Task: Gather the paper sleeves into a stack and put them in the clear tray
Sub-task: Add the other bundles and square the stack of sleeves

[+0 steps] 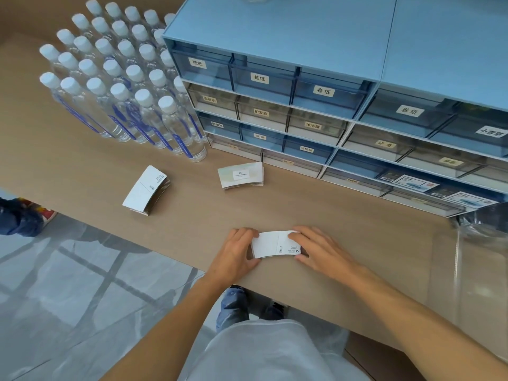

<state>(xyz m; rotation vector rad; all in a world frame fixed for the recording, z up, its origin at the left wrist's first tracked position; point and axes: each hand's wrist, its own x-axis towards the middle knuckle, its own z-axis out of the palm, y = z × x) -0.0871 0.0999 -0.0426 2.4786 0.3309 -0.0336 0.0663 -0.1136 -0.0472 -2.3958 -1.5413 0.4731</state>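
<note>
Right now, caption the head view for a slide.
Both hands, left hand and right hand, square a sleeve stack; two stacks wait.

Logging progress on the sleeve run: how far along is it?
Early. Done: nothing is visibly in the clear tray at the right. In hand: left hand and right hand square up one sleeve stack near the table edge. Left: two more piles, a left pile and a middle pile, lie ungathered.

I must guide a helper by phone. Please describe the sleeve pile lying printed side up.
Start at the blue drawer cabinet. On the brown table before its bottom-left drawers lies a small stack of paper sleeves. Only it shows a pastel print with a white label.
</note>
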